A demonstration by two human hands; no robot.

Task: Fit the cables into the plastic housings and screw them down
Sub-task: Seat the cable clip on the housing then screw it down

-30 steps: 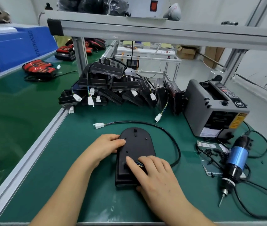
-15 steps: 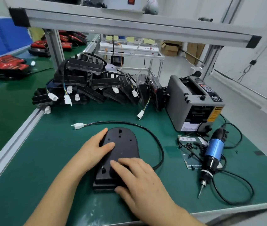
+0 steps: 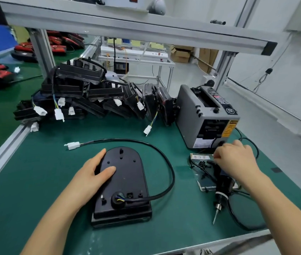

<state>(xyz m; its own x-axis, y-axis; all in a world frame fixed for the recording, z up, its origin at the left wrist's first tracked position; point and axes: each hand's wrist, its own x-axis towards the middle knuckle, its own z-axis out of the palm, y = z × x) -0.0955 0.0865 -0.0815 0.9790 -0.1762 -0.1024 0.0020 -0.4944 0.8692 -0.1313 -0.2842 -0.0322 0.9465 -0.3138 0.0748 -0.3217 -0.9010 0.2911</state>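
Note:
A black plastic housing [image 3: 125, 183] lies flat on the green mat in front of me. Its black cable [image 3: 157, 150] leaves through a grommet [image 3: 118, 199] near the front end, loops to the right and back, and ends in a white connector [image 3: 73, 145]. My left hand [image 3: 92, 173] rests on the housing's left side, thumb flat on top. My right hand [image 3: 235, 160] is over a small pile of black screws [image 3: 204, 163] on a clear bag, fingers curled down at them. What the fingertips hold is hidden. An electric screwdriver [image 3: 219, 196] lies under that wrist.
A heap of black housings with white connectors [image 3: 83, 100] lines the back of the mat. A grey tape dispenser [image 3: 206, 116] stands at the back right. An aluminium frame post [image 3: 43, 50] rises at the left. The screwdriver's cord [image 3: 238, 216] loops near the front right edge.
My right hand left the grommet end of the housing and moved right to the screw pile. The left hand stayed on the housing. The camera view shifted right.

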